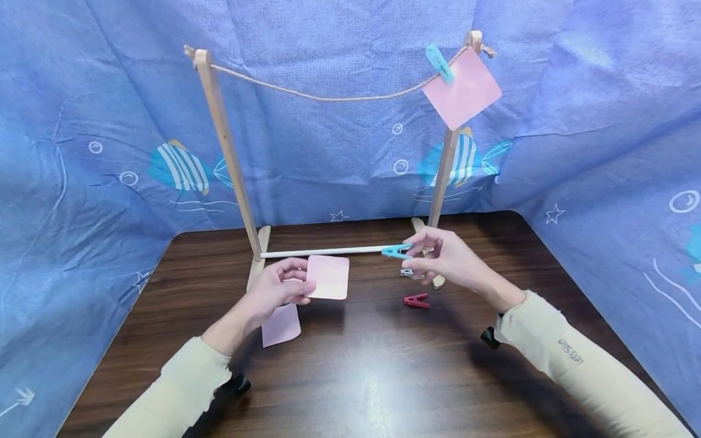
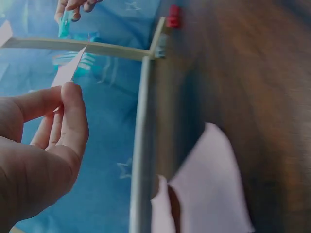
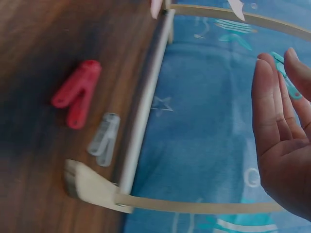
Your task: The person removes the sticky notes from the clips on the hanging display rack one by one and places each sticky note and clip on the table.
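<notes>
My left hand [image 1: 279, 283] pinches a square of pink paper [image 1: 328, 277] by its left edge, raised over the table. Thumb and fingertips meet on the sheet in the left wrist view. My right hand [image 1: 446, 258] holds a light blue clothespin [image 1: 395, 251] between thumb and fingers, its nose toward the paper. Below that hand lie a red clothespin [image 1: 416, 301] and a grey clothespin [image 3: 104, 139]. Another pink paper [image 1: 281, 325] rests on the table under my left wrist. At the rope's right end, a second blue clothespin [image 1: 440, 64] clips a pink sheet [image 1: 465, 91].
A wooden frame stands at the back of the dark table [image 1: 350, 377], with a left post [image 1: 227, 134], a right post [image 1: 445, 164] and a white bar [image 1: 323, 251] low between them. A sagging rope [image 1: 328, 98] joins the post tops. Blue fish-print cloth [image 1: 328, 164] hangs behind.
</notes>
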Available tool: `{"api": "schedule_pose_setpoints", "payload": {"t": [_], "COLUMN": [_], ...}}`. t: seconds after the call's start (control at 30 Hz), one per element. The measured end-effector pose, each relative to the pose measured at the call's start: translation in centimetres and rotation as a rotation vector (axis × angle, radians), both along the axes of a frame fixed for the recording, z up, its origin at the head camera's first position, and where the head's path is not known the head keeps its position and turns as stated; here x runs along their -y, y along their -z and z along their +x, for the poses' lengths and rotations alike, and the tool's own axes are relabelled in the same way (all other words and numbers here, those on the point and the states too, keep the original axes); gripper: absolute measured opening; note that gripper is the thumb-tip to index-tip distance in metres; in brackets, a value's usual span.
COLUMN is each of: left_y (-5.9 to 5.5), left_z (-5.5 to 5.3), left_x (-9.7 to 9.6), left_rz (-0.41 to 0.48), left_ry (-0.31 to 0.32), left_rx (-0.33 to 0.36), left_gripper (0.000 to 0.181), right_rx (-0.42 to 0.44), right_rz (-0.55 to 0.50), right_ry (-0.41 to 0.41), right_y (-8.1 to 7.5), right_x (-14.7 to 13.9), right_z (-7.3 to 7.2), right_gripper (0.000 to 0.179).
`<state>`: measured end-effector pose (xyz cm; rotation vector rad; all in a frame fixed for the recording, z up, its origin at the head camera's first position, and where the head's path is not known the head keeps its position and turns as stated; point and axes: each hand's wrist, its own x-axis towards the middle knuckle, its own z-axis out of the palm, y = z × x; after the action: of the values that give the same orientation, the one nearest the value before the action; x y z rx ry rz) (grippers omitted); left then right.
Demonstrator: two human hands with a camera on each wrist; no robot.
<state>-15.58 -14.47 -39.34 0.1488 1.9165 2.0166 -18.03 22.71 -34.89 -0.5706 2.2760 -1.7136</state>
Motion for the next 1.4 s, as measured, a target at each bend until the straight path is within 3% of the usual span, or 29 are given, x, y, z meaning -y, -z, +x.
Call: {"api": "schedule_pose_setpoints", "payload": {"t": [0.27, 0.43, 0.7, 0.9, 1.1, 1.4], "left_y": [2.8, 4.0, 5.1, 5.6, 5.9, 6.5], "left_z": [0.8, 0.9, 0.8, 1.1, 1.2, 1.1], "left_x": [0.2, 0.6, 0.9, 0.9, 0.7, 1.0], "left_rz": [-0.066, -0.101, -0.12, -0.165, -0.215, -0.242], "left_ry": [-0.002, -0.015, 0.033, 0.066, 0.087, 0.068], "left_rx": [0.075, 0.098, 0.117, 0.126, 0.105, 0.128], "left_gripper": [0.047, 0.046, 0.043, 0.039, 0.031, 0.028], "right_rx": [0.071, 0.095, 0.129, 0.139, 0.093, 0.078], "right_rz": [0.074, 0.156, 0.237, 0.252, 0.299, 0.345], "right_ry": [-0.18, -0.207, -0.201, -0.219, -0.253, -0.265], "right_y": [3.9, 5.6, 7.4, 8.3, 8.7, 9.0], "right_x": [0.7, 0.9, 1.3, 1.5, 1.3, 1.1], "right_z": [0.2, 0.3, 0.1, 0.1, 0.1, 0.1], "right_gripper": [0.031, 0.032, 0.03, 0.031, 0.029, 0.027]}}
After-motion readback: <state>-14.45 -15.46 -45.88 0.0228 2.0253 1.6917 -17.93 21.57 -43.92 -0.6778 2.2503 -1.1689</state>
